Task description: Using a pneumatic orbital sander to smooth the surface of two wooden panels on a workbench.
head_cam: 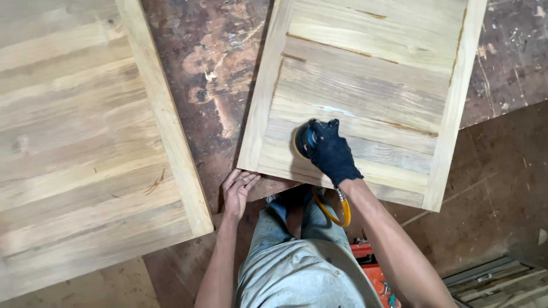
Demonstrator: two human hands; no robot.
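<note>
A framed wooden panel (365,85) of pale slats lies on a stained brown work surface (211,68). My right hand (334,154), in a black glove, grips a round blue sander (305,140) pressed on the panel's lower slats. A yellow hose (331,212) loops from the sander down by my wrist. Bare and with its fingers together, my left hand (238,191) rests against the panel's lower left corner.
A second, larger wooden panel (85,142) lies to the left, its framed edge close to my left hand. A red object (374,268) sits low by my right arm. Wooden strips (496,282) lie at the bottom right.
</note>
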